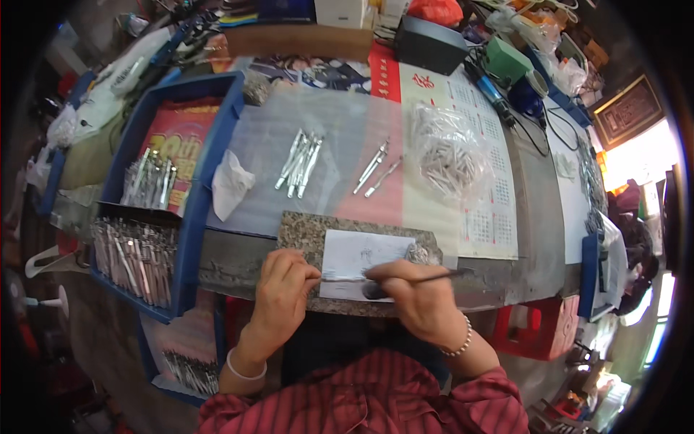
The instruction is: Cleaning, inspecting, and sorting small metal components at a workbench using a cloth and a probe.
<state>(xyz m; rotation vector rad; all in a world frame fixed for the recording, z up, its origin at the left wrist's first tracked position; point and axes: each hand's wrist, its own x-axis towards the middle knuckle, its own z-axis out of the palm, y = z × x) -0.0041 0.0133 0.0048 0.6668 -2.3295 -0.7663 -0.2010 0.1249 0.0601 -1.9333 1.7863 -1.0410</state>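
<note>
Red striped shirt sits nearest; its wearer's left hand pinches a thin metal rod over white paper. Right hand curls around a dark tool.

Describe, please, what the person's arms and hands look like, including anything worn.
The left hand wears a plain pale bangle at the wrist, the right hand a pale beaded bracelet. Neither is gloved. The sleeves are red with dark stripes.

Head-worn fisheye, angled down over workbench
</note>
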